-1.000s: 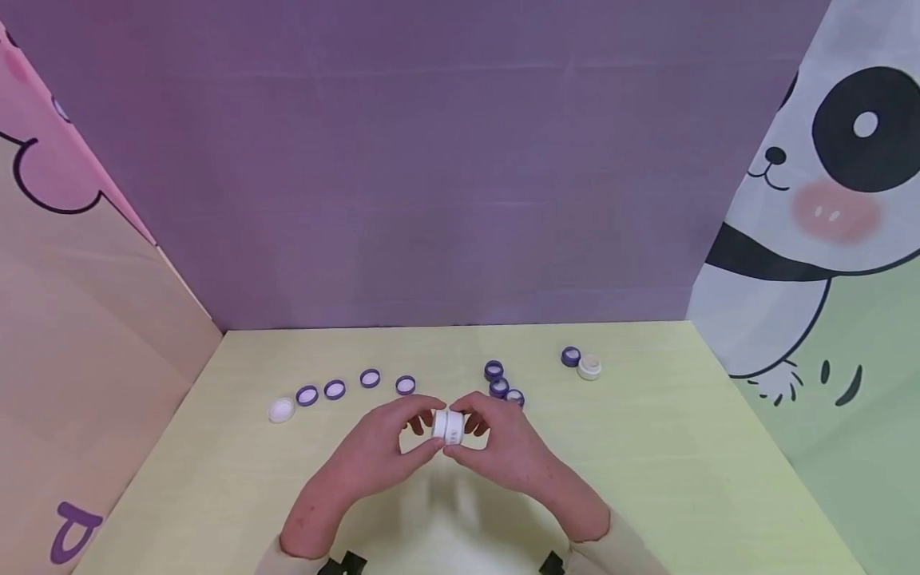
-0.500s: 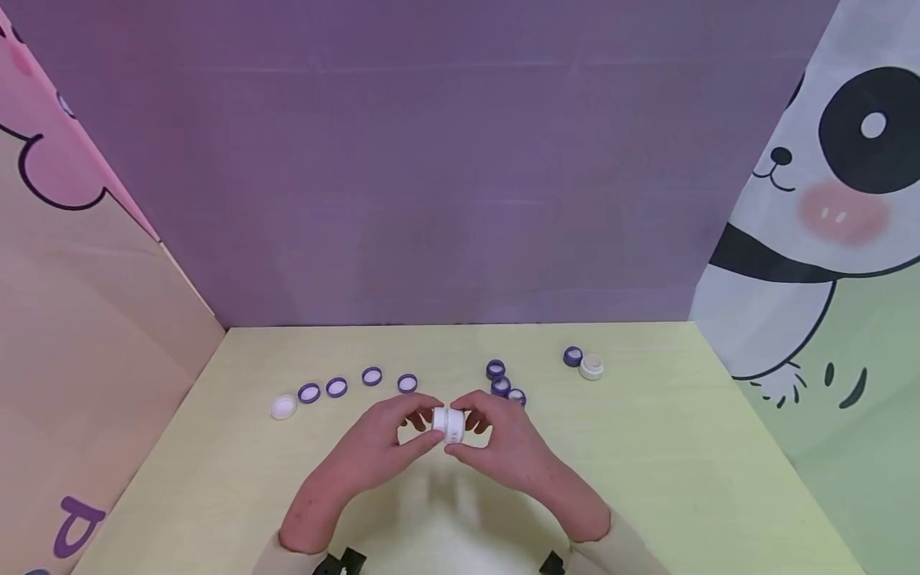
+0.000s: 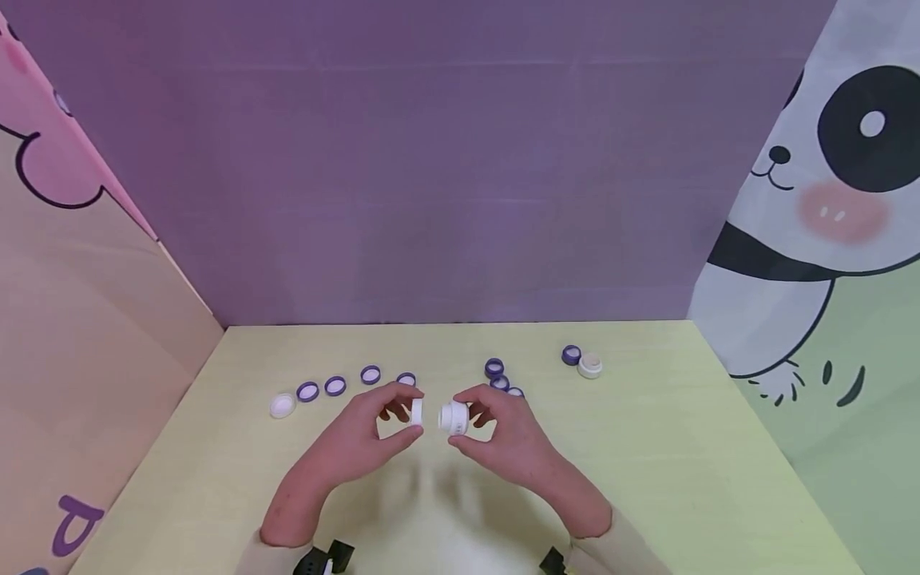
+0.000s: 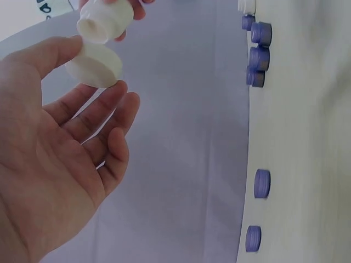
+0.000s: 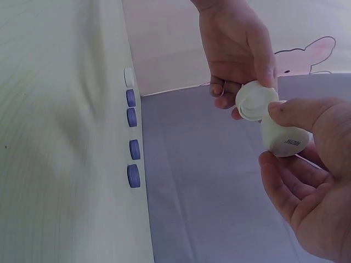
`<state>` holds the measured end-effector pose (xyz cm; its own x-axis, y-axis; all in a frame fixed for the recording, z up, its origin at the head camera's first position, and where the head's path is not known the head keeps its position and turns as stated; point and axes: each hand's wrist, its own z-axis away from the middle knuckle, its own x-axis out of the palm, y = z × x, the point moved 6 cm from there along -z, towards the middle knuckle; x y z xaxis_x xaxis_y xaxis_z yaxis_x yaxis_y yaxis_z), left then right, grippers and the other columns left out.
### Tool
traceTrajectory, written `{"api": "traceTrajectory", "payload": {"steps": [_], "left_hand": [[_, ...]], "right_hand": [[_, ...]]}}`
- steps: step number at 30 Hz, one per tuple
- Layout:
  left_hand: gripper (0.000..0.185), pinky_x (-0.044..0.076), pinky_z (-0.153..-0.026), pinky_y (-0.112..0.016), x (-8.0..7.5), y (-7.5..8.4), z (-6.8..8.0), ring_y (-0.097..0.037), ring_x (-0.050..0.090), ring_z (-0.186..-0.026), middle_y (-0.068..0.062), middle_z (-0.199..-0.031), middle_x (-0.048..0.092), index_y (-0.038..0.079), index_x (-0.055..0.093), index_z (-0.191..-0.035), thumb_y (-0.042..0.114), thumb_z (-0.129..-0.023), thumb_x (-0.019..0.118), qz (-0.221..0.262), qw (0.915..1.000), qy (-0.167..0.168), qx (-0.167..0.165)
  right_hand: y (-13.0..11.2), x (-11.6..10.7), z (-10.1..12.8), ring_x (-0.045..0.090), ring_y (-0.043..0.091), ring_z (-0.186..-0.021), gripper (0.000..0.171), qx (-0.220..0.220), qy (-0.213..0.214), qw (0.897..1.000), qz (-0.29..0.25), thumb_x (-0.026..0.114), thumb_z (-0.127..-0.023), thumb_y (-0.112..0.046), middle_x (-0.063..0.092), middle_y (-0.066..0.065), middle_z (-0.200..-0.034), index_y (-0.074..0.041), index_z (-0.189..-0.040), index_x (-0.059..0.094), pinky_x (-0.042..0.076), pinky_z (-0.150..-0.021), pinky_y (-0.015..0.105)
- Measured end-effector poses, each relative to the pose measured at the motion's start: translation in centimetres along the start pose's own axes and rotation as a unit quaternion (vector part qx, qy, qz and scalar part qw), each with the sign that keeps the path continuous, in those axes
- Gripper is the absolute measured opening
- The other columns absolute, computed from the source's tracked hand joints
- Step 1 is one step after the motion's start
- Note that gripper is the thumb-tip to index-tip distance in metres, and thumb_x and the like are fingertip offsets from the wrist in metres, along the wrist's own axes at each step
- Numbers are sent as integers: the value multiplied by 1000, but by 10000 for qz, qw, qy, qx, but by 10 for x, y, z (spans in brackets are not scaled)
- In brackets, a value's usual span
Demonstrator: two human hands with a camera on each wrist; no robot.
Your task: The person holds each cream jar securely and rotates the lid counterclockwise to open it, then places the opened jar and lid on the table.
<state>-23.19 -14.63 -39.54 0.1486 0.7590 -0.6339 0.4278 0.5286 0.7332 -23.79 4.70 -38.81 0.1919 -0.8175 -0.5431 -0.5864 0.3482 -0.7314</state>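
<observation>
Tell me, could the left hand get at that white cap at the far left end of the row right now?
Probably not yet: the left hand is pinching a white lid. The table toward the white cap looks bare, though.

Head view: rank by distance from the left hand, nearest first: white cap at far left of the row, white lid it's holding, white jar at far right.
From the left hand:
1. white lid: pinched in its fingertips, apart from the small white jar in the right hand.
2. white cap: left end of the cap row on the table.
3. white jar: far right, beside a purple cap.
</observation>
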Motion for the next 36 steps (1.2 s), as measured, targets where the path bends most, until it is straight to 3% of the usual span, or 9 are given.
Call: {"api": "traceTrajectory", "payload": {"steps": [9,18,26,30,36], "left_hand": [[38,48,-79,-33,-8,-5,3,-8,59,-89,15,-99,59,20,55,-113,13,-82,77,-174,9998,63,104],[27,48,-81,-38,-14,-12,4,-5,60,-91,20,-93,60,26,58,-98,22,-81,80,-598,9979,246,-62],[16,47,-70,-30,-18,-14,6,-6,55,-83,20,-85,59,30,62,-86,28,-83,78,-867,9954,329,-233],[17,47,-75,-35,-22,-14,6,-10,59,-87,19,-91,62,27,65,-96,29,-84,77,-674,9968,360,-243],[46,47,-80,-40,-26,-23,12,-10,61,-92,13,-106,66,15,64,-125,26,-83,79,-721,9961,395,-324]], "right_hand": [[0,1,0,63,8,-83,45,-117,-22,9998,-176,83,-73,-2,66,-7,-99,-11,-111,61,55,-75,32],[0,0,-1,62,7,-80,45,-88,24,9999,-141,83,-74,-3,65,-9,-100,-13,-110,59,55,-74,31],[-1,0,-1,61,7,-80,44,-62,-45,9999,-130,84,-74,-6,65,-10,-100,-14,-110,60,53,-74,27],[-2,-2,-1,62,8,-80,44,-35,-34,9998,-195,84,-74,-6,65,-10,-100,-15,-110,60,54,-74,30],[1,-5,1,61,6,-77,42,170,-58,9998,-78,85,-73,-9,65,-14,-97,-16,-107,61,53,-72,27]]}}
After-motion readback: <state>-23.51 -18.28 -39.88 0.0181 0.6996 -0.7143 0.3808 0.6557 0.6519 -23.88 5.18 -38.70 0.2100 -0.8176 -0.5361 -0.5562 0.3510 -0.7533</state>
